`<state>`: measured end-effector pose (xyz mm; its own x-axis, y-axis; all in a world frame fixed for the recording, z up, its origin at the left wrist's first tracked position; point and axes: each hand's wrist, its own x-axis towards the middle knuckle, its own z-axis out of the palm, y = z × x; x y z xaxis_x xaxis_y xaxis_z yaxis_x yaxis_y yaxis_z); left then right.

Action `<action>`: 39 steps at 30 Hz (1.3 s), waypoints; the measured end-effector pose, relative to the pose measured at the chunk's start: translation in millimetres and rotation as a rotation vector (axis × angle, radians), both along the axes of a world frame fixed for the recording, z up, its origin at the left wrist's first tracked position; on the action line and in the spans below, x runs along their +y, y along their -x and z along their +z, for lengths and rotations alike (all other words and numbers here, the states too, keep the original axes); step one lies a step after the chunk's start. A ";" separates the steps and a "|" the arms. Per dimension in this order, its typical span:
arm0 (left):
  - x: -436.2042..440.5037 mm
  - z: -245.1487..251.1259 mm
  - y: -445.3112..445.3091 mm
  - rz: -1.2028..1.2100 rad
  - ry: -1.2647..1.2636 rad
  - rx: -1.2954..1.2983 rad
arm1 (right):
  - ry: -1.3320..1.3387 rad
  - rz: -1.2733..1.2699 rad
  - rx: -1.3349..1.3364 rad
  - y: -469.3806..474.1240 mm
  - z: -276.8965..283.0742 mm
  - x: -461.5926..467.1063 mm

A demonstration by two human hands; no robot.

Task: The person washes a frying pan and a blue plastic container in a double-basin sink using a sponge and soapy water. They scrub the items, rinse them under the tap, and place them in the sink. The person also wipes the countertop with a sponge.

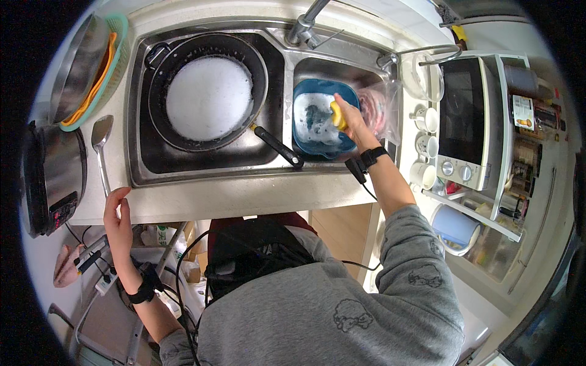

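My right hand (349,118) grips a yellow sponge (338,116) over a blue plastic basin (350,91) of sudsy water in the right sink bowl. A clear plastic bag with something pinkish (374,107) lies against the basin's right side. In the left bowl rests a black frying pan (158,107) filled with white foam, its handle (277,146) reaching over the divider. My left hand (118,215) is at the counter's front edge, by the handle end of a metal spatula (101,132); its fingers are bent, and whether they touch the handle cannot be told.
The faucet (302,32) stands behind the sink. At the left are a metal bowl (75,68), a green plastic basket (120,59) and a black cooker (68,155). White mugs (425,146) line the right side, beside a microwave (462,114). A cable hangs from my right wrist strap.
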<state>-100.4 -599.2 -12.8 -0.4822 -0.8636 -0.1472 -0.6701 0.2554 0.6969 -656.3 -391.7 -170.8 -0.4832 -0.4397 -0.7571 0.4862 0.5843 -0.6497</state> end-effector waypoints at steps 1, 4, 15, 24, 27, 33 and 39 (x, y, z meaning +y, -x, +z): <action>0.3 -0.8 0.5 0.000 -0.009 0.022 | 0.008 -0.047 0.035 -1.2 1.0 -0.9; 0.8 -2.5 1.8 -0.008 0.007 -0.012 | 0.106 -0.150 0.127 -4.7 1.1 -2.4; 1.6 -4.7 0.8 -0.009 -0.005 0.007 | -0.100 0.191 0.523 -0.2 -15.4 -6.3; 3.2 -3.0 -0.3 -0.011 -0.009 0.005 | -0.402 0.649 0.910 -4.0 -2.6 -10.5; 2.8 -3.8 -2.9 -0.003 -0.012 0.007 | -0.464 0.685 0.862 -4.7 -0.5 -11.7; -1.9 -8.2 -3.5 -0.033 0.009 0.010 | -0.491 0.637 0.824 -7.1 -9.0 -13.5; -15.5 -2.8 10.1 -0.127 0.089 -0.020 | -0.479 0.642 0.671 -14.9 6.2 -21.5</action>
